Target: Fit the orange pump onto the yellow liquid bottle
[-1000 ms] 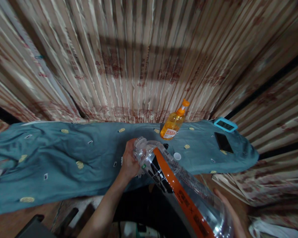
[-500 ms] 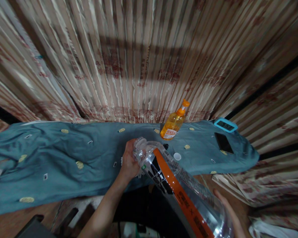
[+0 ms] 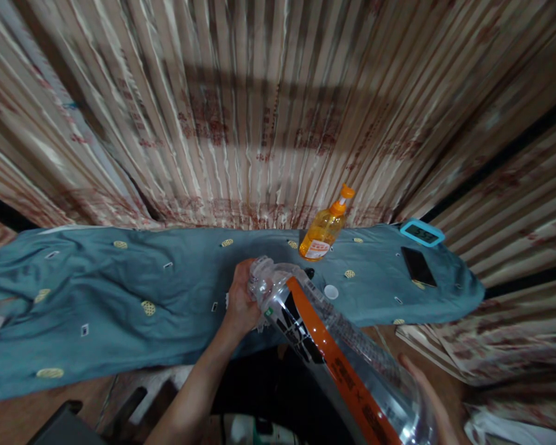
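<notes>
A large clear plastic bottle (image 3: 338,352) with an orange, black and silver label lies tilted across my front, its neck up and to the left. My left hand (image 3: 241,303) is closed at the neck end; its fingers are partly hidden behind the clear plastic. Against the bottle's wide lower end, on the right, rests my right hand (image 3: 424,392), curved along its side, with most of the fingers out of sight. A round white cap (image 3: 331,292) lies on the cloth just beyond the bottle, near a small black object (image 3: 309,273).
An orange pump bottle (image 3: 322,235) stands at the back of the teal cloth (image 3: 180,321). Farther right are a blue-framed digital clock (image 3: 421,232) and a black phone (image 3: 418,266). Pleated curtains (image 3: 259,111) hang behind and on the right.
The large bottle and both hands stay almost exactly where they were. Only a very slight shift of the view shows.
</notes>
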Tool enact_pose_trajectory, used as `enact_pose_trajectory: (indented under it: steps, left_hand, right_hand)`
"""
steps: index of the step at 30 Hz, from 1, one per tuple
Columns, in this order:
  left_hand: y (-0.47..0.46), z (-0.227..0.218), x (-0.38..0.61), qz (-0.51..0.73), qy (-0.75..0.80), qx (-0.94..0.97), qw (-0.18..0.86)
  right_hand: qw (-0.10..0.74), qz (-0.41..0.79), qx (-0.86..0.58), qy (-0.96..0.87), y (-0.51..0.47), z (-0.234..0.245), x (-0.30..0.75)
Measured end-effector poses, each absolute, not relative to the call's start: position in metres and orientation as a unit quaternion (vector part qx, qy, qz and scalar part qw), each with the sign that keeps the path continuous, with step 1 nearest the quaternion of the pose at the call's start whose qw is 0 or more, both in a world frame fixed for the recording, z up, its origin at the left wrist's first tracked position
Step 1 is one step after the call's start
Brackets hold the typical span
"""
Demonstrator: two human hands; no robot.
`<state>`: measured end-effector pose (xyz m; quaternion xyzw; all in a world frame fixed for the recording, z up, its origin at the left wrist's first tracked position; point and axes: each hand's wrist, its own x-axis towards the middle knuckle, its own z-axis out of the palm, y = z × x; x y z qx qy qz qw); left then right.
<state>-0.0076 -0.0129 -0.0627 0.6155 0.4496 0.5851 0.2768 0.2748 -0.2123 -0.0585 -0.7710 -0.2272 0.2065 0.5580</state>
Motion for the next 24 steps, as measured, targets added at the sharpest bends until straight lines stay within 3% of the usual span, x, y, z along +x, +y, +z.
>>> enact_pose_trajectory:
  steps: [5,19,24]
  left_hand:
    - [-0.013,-0.06,-0.007,0.595,0.446,0.613,0.267]
    - [-0.014,-0.056,-0.006,0.596,0.449,0.604,0.278]
    - [-0.014,-0.056,-0.006,0.599,0.452,0.599,0.279]
  right_hand:
    - [0.566,0.26,-0.709,-0.33,-0.216,-0.071,0.3]
    - [0.579,0.323,-0.667,-0.341,-0.206,-0.056,0.304]
    - [0.584,0.276,-0.674,-0.359,-0.229,-0.047,0.278]
